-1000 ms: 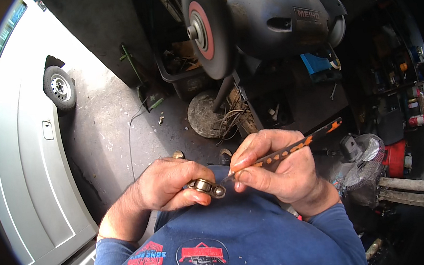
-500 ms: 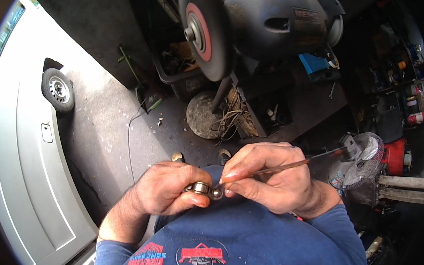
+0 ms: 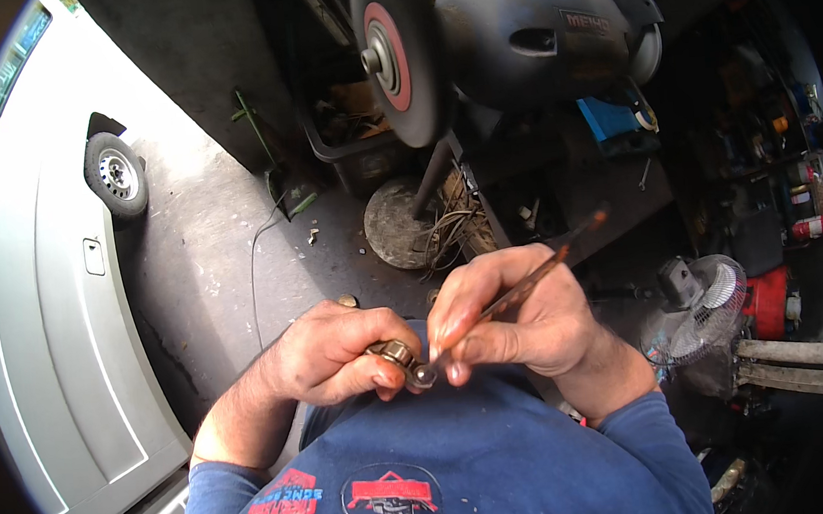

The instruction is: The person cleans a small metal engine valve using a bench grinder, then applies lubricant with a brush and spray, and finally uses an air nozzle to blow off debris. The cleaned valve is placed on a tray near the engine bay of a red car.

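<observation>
With our left hand [image 3: 330, 356] we pinch a metal part [image 3: 402, 355], near and central; our right hand [image 3: 537, 317] grips a thin strip [image 3: 529, 280] angled toward it. A van [image 3: 63, 313] stands left, a fan [image 3: 713, 303] right. Far off, the grinder [image 3: 534, 30] partly hides a bin [image 3: 366, 171] with brownish scraps [image 3: 353, 99] inside.

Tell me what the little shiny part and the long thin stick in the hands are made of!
Little shiny part: probably metal, smooth and brassy, because it throws bright glints. Long thin stick: wood or metal, I can't tell; it's blurred, dark and patched with orange, perhaps worn paint.
</observation>
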`<state>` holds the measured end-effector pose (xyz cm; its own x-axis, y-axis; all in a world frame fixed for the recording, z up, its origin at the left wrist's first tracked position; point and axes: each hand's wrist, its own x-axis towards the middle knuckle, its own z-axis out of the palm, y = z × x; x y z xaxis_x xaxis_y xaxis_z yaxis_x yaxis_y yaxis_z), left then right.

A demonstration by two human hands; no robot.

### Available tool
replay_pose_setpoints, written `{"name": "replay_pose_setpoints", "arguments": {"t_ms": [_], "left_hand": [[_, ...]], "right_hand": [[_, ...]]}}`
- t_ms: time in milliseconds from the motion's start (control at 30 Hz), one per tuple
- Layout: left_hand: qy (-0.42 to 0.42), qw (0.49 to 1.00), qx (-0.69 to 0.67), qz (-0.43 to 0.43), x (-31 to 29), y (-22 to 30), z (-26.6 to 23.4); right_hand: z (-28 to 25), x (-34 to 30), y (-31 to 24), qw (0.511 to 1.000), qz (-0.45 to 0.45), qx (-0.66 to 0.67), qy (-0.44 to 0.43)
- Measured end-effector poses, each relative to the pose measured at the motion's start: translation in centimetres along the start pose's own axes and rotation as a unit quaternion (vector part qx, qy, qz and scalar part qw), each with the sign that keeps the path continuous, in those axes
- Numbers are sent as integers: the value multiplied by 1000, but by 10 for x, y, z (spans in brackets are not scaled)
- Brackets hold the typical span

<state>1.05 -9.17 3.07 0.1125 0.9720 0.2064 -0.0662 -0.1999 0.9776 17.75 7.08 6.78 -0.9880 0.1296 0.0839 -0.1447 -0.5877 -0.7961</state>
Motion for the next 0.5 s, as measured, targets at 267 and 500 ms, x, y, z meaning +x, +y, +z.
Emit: {"name": "replay_pose_setpoints", "arguments": {"t_ms": [267,500], "left_hand": [[40,978,187,85,-5,6,3],[54,968,221,102,-4,13,6]], "right_hand": [[20,-19,-12,983,0,-164,85],[28,-21,-10,966,-28,-239,93]]}}
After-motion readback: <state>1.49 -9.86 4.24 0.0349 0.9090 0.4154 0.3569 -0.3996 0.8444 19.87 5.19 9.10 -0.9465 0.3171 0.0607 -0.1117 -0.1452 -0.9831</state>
